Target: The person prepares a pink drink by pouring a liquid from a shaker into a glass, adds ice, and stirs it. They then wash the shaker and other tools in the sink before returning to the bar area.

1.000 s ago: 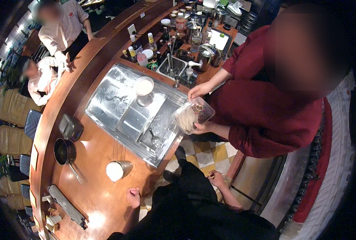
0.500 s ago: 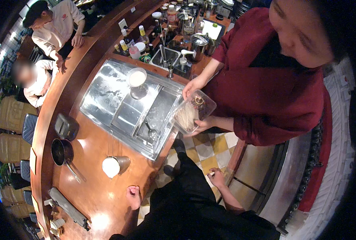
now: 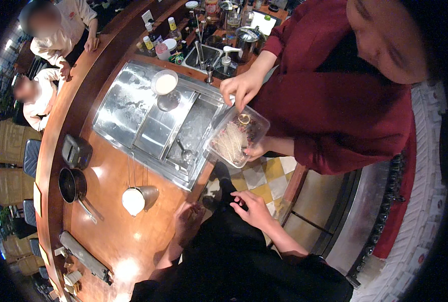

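My left hand (image 3: 188, 219) is over the front edge of the wooden counter, smeared by motion and dim, so its fingers do not show clearly. Just right of it, above the tiled floor, my right hand (image 3: 256, 209) reaches forward with bent, loosely parted fingers and nothing visible in them. Beyond my right hand, a co-worker in a dark red top holds a clear plastic container (image 3: 256, 124) in one hand, the other hand (image 3: 244, 89) at its far rim. Inside lie pale thin strands, dark reddish bits and a ring-shaped slice.
A steel counter insert (image 3: 148, 133) holds a ladle (image 3: 185, 151) and a white-filled bowl (image 3: 164, 82). A white-filled strainer or cup (image 3: 133, 201), a black saucepan (image 3: 72, 185) and a dark box (image 3: 76, 151) stand on the wood. Bottles (image 3: 174, 31) crowd the back; two people are beyond the counter.
My right hand has moved forward and left, toward the container. My left hand has shifted right and forward. The co-worker's far hand has lifted to the container's rim.
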Demonstrator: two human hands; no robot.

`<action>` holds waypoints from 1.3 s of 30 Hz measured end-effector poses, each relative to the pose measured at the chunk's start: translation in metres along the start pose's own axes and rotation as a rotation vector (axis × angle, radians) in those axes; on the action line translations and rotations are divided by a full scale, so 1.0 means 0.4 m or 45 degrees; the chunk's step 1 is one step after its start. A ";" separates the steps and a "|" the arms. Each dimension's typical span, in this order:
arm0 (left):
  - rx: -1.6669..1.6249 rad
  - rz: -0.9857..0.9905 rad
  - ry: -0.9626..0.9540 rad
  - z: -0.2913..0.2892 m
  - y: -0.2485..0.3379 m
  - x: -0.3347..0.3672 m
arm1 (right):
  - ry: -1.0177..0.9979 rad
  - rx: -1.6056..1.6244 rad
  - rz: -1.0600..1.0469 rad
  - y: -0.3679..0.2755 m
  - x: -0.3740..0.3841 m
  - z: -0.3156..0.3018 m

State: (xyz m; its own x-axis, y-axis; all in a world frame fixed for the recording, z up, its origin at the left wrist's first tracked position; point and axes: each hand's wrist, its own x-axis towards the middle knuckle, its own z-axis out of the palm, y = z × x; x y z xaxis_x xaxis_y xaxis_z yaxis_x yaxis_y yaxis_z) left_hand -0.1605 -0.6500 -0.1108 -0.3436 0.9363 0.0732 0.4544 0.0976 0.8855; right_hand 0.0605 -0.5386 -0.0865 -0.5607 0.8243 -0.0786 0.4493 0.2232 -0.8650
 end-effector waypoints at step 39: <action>0.005 -0.056 0.348 -0.063 -0.012 -0.103 | 0.069 0.079 -0.245 -0.179 0.030 -0.047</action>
State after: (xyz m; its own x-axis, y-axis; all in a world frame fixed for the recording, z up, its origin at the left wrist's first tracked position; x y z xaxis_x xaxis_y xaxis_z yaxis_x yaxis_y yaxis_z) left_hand -0.1691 -0.6977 -0.1064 -0.5722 0.8051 0.1561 0.4372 0.1384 0.8887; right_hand 0.0347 -0.5349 -0.0161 -0.5930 0.7968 0.1164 0.2931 0.3482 -0.8904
